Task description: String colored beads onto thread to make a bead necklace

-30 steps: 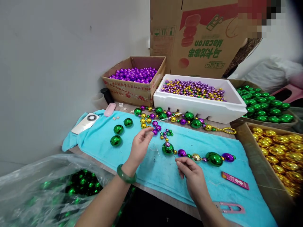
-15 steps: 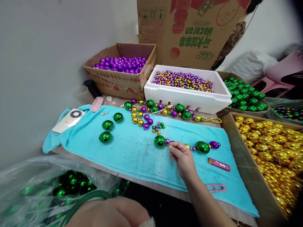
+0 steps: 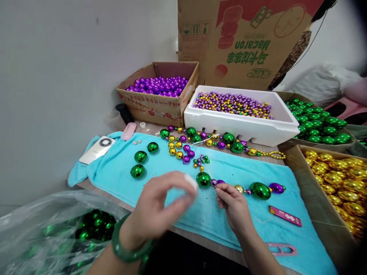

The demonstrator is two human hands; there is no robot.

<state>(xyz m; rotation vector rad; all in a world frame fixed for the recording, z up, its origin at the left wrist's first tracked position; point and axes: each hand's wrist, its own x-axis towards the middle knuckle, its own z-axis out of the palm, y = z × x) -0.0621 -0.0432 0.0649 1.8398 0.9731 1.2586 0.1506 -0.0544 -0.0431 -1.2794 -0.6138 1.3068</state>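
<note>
My right hand (image 3: 235, 204) pinches a bead string beside a small light-purple bead (image 3: 213, 182). Left of the fingers sits a large green bead (image 3: 203, 179); on their other side the string carries a gold bead (image 3: 239, 189), a bigger green bead (image 3: 260, 190) and a purple bead (image 3: 276, 188). A thin white thread (image 3: 205, 164) slants up from the pinch. My left hand (image 3: 163, 204), wearing a green bangle (image 3: 126, 244), hovers over the towel with thumb and forefinger curved towards each other. Motion blurs its fingertips, and I cannot make out anything between them.
Three loose green beads (image 3: 140, 156) lie on the blue towel (image 3: 114, 179). Behind stand a carton of purple beads (image 3: 155, 105) and a white foam box (image 3: 237, 128). A gold-bead carton (image 3: 318, 214) borders the right. A phone (image 3: 96, 151) and a maroon packet (image 3: 285, 215) rest on the towel.
My left hand has risen from the lower edge to above the towel, nearer the right hand. The right hand keeps its pinch on the string. The view has shifted slightly.
</note>
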